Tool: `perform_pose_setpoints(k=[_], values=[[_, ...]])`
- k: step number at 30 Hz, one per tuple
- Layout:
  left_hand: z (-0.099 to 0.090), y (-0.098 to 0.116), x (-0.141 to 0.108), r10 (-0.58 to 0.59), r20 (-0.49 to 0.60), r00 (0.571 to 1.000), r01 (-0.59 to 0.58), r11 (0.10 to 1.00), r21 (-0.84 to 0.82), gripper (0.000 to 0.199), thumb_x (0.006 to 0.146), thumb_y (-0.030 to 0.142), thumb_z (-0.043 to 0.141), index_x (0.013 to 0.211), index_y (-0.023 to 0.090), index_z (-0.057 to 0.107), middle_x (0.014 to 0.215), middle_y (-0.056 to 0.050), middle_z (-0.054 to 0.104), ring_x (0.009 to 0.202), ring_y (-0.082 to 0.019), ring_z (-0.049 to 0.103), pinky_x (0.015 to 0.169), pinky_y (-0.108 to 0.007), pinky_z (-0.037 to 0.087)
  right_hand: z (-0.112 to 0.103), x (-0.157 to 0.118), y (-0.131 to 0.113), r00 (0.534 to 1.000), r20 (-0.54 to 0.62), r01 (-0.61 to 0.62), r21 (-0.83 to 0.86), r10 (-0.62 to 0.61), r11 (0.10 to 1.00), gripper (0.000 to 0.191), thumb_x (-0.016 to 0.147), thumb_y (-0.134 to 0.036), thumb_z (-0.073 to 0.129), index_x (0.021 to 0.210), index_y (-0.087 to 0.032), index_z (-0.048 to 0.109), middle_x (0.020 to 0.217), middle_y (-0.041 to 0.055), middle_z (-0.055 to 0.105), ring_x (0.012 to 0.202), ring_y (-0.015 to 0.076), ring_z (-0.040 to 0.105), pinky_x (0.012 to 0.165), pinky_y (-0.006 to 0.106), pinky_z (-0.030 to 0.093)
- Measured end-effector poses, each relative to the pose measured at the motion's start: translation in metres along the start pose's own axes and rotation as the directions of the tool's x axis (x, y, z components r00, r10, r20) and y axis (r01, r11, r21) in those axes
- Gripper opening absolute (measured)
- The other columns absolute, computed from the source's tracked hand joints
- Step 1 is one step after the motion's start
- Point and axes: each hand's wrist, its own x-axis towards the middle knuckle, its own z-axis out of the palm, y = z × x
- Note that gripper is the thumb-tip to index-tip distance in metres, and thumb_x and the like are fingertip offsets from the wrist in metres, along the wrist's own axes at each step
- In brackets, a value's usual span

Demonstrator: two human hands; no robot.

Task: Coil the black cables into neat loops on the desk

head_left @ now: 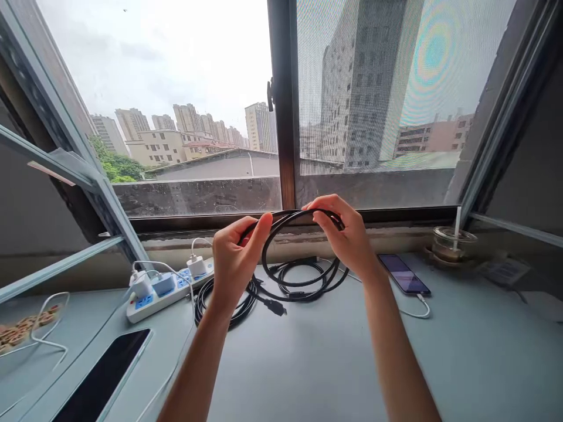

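A black cable (268, 249) hangs in loose loops between my two hands, above the grey table. My left hand (237, 252) is closed round one side of the loops, thumb pointing up. On the other side my right hand (341, 228) pinches the loops between thumb and fingers. A connector (275, 306) dangles below, near my left hand. Behind the held loops, another coiled black cable (303, 266) lies on the table. A further black coil (237, 313) rests partly hidden behind my left wrist.
A white power strip (169, 293) with chargers stands at the left, a dark phone (105, 375) in front of it. At the right are a charging phone (403, 274) and a lidded cup (453, 243) with a straw. A window frame (285, 117) rises behind the table (308, 363).
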Motion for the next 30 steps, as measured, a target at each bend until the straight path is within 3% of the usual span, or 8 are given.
perform_pose_setpoints(k=[4, 8, 11, 16, 19, 22, 26, 30], values=[[0.003, -0.004, 0.002, 0.057, -0.113, 0.992, -0.043, 0.992, 0.120, 0.043, 0.074, 0.055, 0.058, 0.055, 0.021, 0.041, 0.053, 0.004, 0.032, 0.049, -0.011, 0.030, 0.048, -0.026, 0.026, 0.004, -0.002, -0.003, 0.991, 0.056, -0.122, 0.063, 0.119, 0.990, 0.017, 0.090, -0.040, 0.053, 0.094, -0.024, 0.058, 0.072, -0.0035, 0.063, 0.053, 0.0084, 0.049, 0.053, 0.023, 0.039], [0.004, -0.009, 0.005, 0.122, -0.178, 0.976, -0.068, 0.957, 0.281, 0.042, 0.060, 0.048, 0.073, 0.087, 0.024, 0.052, 0.066, 0.004, 0.050, 0.062, -0.014, 0.051, 0.057, -0.023, 0.037, 0.005, -0.002, -0.011, 0.995, -0.062, -0.076, 0.049, 0.078, 0.996, 0.016, 0.089, -0.037, 0.055, 0.094, -0.025, 0.064, 0.070, -0.0025, 0.062, 0.056, 0.0091, 0.050, 0.050, 0.023, 0.035], [0.007, -0.012, 0.006, 0.093, -0.106, 0.990, -0.053, 0.941, 0.333, 0.039, 0.064, 0.050, 0.071, 0.087, 0.024, 0.055, 0.069, 0.002, 0.055, 0.068, -0.015, 0.055, 0.062, -0.024, 0.040, 0.006, -0.001, -0.015, 0.971, -0.240, 0.024, 0.063, -0.008, 0.998, 0.014, 0.089, -0.032, 0.054, 0.094, -0.026, 0.065, 0.070, -0.0014, 0.062, 0.064, 0.0116, 0.055, 0.054, 0.024, 0.039], [0.015, -0.014, 0.006, -0.021, 0.090, 0.996, 0.023, 1.000, -0.020, 0.032, 0.079, 0.047, 0.054, 0.062, 0.020, 0.053, 0.057, 0.001, 0.054, 0.059, -0.013, 0.053, 0.061, -0.025, 0.043, 0.009, -0.001, -0.017, 0.874, -0.484, 0.111, 0.118, -0.041, 0.987, 0.008, 0.088, -0.027, 0.056, 0.093, -0.025, 0.063, 0.070, -0.0014, 0.063, 0.066, 0.0118, 0.058, 0.058, 0.025, 0.043], [0.014, -0.013, 0.009, -0.130, 0.137, 0.982, 0.165, 0.942, -0.293, 0.030, 0.077, 0.042, 0.052, 0.058, 0.020, 0.052, 0.051, 0.000, 0.052, 0.061, -0.015, 0.058, 0.056, -0.025, 0.044, 0.009, -0.001, -0.016, 0.925, -0.379, 0.059, 0.197, 0.020, 0.979, 0.012, 0.085, -0.031, 0.061, 0.096, -0.026, 0.062, 0.066, -0.0034, 0.060, 0.053, 0.0087, 0.050, 0.048, 0.023, 0.040], [0.007, -0.010, 0.011, -0.222, 0.101, 0.970, 0.243, 0.839, -0.486, 0.023, 0.071, 0.035, 0.057, 0.056, 0.020, 0.049, 0.039, 0.004, 0.041, 0.042, -0.012, 0.049, 0.039, -0.022, 0.033, 0.008, -0.001, -0.015, 0.981, -0.161, -0.071, 0.225, 0.109, 0.972, 0.029, 0.076, -0.033, 0.071, 0.103, -0.027, 0.063, 0.066, -0.0046, 0.058, 0.052, 0.0080, 0.049, 0.044, 0.021, 0.040], [0.005, -0.002, 0.008, -0.244, 0.053, 0.968, 0.226, 0.768, -0.599, 0.033, 0.069, 0.034, 0.064, 0.050, 0.020, 0.043, 0.035, 0.008, 0.028, 0.029, -0.006, 0.032, 0.031, -0.021, 0.015, 0.009, -0.002, -0.017, 0.978, -0.035, -0.192, 0.260, 0.208, 0.946, 0.041, 0.070, -0.035, 0.077, 0.107, -0.026, 0.063, 0.064, -0.0062, 0.056, 0.051, 0.0069, 0.051, 0.042, 0.018, 0.044], [0.017, -0.005, 0.001, -0.213, 0.067, 0.975, 0.213, 0.796, -0.567, 0.051, 0.072, 0.038, 0.065, 0.041, 0.020, 0.029, 0.036, 0.007, 0.024, 0.033, -0.007, 0.039, 0.034, -0.021, 0.025, 0.001, -0.005, -0.023, 0.958, -0.006, -0.259, 0.421, 0.288, 0.869, 0.032, 0.079, -0.037, 0.067, 0.109, -0.026, 0.066, 0.043, -0.0119, 0.040, 0.031, 0.0035, 0.033, 0.028, 0.016, 0.030]])
